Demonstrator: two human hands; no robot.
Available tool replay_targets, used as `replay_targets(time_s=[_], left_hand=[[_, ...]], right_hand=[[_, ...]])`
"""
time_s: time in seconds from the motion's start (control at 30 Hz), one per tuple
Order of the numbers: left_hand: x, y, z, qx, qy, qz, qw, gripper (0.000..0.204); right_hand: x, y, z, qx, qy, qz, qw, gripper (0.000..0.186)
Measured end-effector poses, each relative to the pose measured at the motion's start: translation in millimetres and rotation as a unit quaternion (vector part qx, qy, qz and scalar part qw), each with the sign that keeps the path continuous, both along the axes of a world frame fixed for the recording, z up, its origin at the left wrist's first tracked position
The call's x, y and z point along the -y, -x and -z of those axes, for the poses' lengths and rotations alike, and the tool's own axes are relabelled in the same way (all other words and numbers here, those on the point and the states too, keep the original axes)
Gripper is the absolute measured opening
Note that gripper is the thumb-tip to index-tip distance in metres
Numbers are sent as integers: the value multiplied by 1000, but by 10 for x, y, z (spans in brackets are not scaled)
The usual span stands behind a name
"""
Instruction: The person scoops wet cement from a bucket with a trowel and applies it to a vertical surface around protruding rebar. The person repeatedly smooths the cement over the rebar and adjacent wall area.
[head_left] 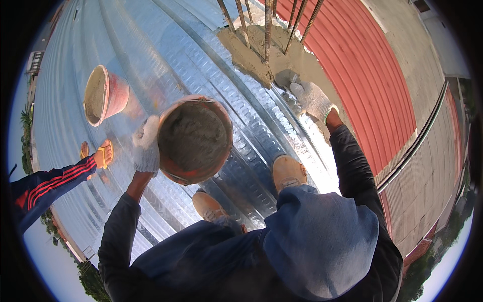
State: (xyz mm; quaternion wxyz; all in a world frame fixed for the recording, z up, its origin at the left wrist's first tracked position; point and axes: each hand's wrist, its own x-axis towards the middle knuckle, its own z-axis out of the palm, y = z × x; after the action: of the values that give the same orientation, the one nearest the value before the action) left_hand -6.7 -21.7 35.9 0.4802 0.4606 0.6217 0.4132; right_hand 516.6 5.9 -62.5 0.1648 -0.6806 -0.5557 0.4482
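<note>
A round bucket (pixel 195 140) of wet grey mortar is tilted toward me, left of the middle. My left hand (pixel 146 146), in a pale knitted glove, is closed on its left rim. My right hand (pixel 313 99), gloved the same way, is curled at the edge of a mass of wet mortar (pixel 297 61). A dark grey patch shows beside its fingers; whether that is a tool or shadow I cannot tell. Several ribbed steel bars (pixel 267 38) rise upright out of the mortar.
A second pinkish bucket (pixel 116 95) with mortar in it stands farther left. Another person's sandalled foot (pixel 104 153) is below it. Ribbed metal decking (pixel 166 55) lies under my shoes (pixel 289 172). To the right are a red corrugated roof (pixel 362 75) and a building edge.
</note>
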Motion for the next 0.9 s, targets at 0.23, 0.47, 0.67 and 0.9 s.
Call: replay_targets(time_s=[0.23, 0.47, 0.67, 0.9], left_hand=[[-75, 3, -41, 2, 14, 7, 1000, 32], [-179, 260, 136, 28, 5, -3, 1000, 29], [-195, -15, -150, -57, 56, -5, 997, 21], [-356, -137, -340, -92, 93, 4, 991, 22]], right_hand=[[481, -62, -28, 27, 75, -9, 997, 61], [1215, -293, -131, 3, 95, 50, 994, 54], [1710, -226, -323, 38, 100, 69, 992, 54], [1523, -33, -645, -16, 128, 19, 991, 52]])
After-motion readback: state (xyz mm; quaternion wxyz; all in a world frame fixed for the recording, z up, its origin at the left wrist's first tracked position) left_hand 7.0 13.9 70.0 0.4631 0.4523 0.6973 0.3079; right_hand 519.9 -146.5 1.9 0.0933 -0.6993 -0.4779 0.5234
